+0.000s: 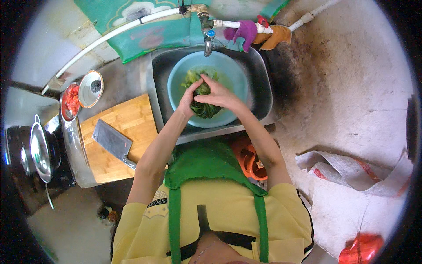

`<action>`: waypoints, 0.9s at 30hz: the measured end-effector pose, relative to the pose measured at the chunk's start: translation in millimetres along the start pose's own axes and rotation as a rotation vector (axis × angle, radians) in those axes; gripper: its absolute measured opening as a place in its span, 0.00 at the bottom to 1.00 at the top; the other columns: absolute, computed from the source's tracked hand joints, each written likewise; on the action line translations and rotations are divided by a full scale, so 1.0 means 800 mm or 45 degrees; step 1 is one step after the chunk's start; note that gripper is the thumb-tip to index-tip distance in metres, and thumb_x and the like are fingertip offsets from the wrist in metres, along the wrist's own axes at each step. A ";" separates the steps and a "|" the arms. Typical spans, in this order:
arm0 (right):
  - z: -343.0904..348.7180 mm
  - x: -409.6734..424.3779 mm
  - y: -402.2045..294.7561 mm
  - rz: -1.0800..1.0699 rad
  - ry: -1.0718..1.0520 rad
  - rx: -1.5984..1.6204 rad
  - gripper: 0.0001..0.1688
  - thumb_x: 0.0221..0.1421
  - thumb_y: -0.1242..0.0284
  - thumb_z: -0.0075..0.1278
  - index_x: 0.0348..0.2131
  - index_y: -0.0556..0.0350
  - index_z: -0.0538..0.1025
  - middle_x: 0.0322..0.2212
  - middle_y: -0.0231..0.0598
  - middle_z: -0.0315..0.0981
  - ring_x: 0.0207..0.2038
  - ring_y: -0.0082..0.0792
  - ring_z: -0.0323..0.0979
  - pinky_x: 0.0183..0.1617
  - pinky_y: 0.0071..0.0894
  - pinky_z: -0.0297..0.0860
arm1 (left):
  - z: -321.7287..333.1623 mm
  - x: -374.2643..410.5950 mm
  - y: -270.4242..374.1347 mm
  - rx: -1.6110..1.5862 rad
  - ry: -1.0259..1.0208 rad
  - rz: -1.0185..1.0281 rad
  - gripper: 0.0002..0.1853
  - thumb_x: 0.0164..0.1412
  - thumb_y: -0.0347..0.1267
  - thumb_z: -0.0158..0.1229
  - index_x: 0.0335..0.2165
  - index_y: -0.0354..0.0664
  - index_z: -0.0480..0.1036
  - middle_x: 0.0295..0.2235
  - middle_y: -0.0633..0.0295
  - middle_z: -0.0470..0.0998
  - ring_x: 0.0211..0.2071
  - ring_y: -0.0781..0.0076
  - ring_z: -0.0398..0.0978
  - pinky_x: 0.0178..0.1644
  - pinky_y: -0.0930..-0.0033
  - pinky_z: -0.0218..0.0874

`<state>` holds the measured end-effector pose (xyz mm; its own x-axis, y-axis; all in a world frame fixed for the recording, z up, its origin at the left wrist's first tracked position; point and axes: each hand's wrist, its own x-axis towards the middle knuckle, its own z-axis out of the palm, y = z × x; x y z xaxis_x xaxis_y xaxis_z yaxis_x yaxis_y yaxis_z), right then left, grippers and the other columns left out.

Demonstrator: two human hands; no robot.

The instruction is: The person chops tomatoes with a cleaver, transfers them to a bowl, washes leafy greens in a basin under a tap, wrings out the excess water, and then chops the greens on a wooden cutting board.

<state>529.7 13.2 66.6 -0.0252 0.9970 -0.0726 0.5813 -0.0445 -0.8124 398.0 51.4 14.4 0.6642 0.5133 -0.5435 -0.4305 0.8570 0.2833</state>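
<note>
A round light-blue plastic basin stands inside the stainless-steel sink, under the metal tap. Leafy greens lie in the water in it, pale at the far side and dark nearer me. My left hand cups the bunch from the left. From the right, my right hand curves around it, with the thumb lying across the greens. The fingertips of both hands nearly meet over the bunch, and parts of the leaves are hidden beneath them.
Left of the sink, a cleaver lies on a wooden cutting board. Beyond it sit a dish of red chopped food and an enamel bowl holding a dark scouring pad. Cloths hang on the pipe. A woven sack lies right.
</note>
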 end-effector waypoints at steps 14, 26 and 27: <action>0.007 0.020 0.101 0.706 -0.139 1.802 0.37 0.51 0.45 0.47 0.52 0.49 0.66 0.48 0.38 0.65 0.47 0.36 0.67 0.52 0.36 0.63 | -0.017 0.022 -0.007 -0.039 0.022 -0.274 0.25 0.50 0.40 0.61 0.45 0.40 0.67 0.42 0.55 0.73 0.39 0.61 0.74 0.44 0.58 0.67; 0.013 0.077 0.096 0.421 -0.167 1.316 0.27 0.40 0.70 0.61 0.43 0.58 0.73 0.37 0.34 0.73 0.39 0.29 0.71 0.46 0.28 0.66 | 0.009 0.026 0.021 -0.147 -0.139 -0.284 0.40 0.46 0.47 0.64 0.54 0.45 0.57 0.50 0.53 0.67 0.46 0.57 0.70 0.49 0.54 0.65; 0.014 0.078 0.095 0.412 -0.147 1.241 0.26 0.40 0.72 0.60 0.42 0.60 0.73 0.36 0.35 0.73 0.38 0.29 0.71 0.45 0.29 0.66 | 0.009 0.027 0.018 0.017 -0.018 -0.225 0.39 0.46 0.44 0.64 0.53 0.44 0.58 0.48 0.53 0.67 0.45 0.57 0.70 0.48 0.55 0.65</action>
<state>563.0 71.1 -5.9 -0.0923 0.9184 -0.3846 -0.3358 -0.3924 -0.8563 410.4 75.1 12.8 0.7373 0.3550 -0.5747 -0.2982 0.9344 0.1946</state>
